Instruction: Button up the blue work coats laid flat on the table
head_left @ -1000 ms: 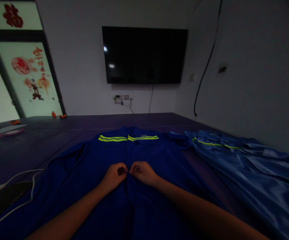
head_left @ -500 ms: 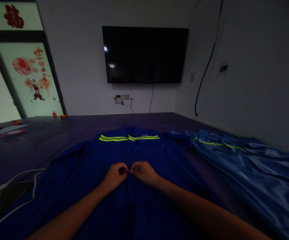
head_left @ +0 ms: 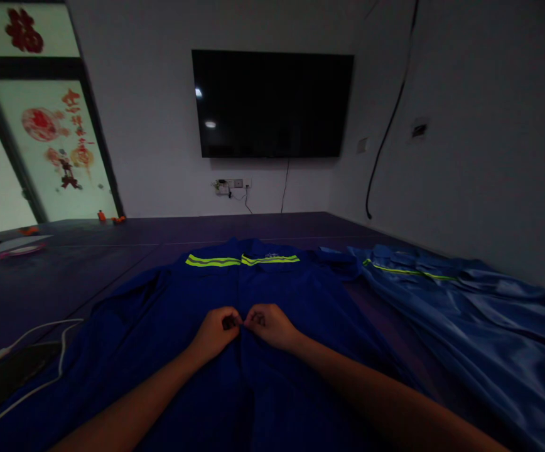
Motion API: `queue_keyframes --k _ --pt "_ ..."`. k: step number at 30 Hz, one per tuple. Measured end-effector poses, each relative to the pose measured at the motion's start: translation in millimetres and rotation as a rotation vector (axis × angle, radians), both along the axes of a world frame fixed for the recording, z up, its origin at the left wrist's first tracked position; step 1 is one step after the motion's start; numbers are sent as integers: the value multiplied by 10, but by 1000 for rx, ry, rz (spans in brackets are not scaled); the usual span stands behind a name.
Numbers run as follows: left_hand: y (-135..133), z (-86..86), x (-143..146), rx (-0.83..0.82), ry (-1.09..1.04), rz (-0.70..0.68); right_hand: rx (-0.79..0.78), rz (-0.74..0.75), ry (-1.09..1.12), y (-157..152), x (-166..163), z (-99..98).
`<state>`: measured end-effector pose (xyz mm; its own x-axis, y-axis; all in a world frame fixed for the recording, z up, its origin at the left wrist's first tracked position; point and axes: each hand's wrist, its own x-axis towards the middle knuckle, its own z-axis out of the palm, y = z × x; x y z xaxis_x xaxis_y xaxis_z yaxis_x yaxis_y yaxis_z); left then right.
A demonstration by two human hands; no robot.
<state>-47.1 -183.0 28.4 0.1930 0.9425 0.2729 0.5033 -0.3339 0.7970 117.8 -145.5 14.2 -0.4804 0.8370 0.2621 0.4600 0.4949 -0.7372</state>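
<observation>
A dark blue work jacket [head_left: 201,285] lies spread out in front of me, with yellow-green reflective stripes across its chest. My left hand [head_left: 220,329] pinches the jacket's front edge at the centre line. Facing it, my right hand [head_left: 270,325] pinches the other side of the same front opening. The fingertips of both hands nearly meet over the seam. Whatever small part lies between them, such as a button, is too dark and hidden to make out.
To the right lies a second, lighter blue garment [head_left: 442,314] with a yellow-green stripe. A white cable [head_left: 63,351] and a dark flat object [head_left: 16,376] are at the lower left. A pink-rimmed item [head_left: 22,250] lies farther off, and a television [head_left: 272,103] hangs on the wall.
Both hands keep their pinch at the same spot on the jacket. The view has shifted very slightly; nothing else visibly differs.
</observation>
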Motion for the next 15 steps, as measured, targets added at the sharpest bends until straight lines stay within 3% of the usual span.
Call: queue_keyframes --k 15 --pt "21 -23 -5 20 26 4 -49 9 72 51 -5 -75"
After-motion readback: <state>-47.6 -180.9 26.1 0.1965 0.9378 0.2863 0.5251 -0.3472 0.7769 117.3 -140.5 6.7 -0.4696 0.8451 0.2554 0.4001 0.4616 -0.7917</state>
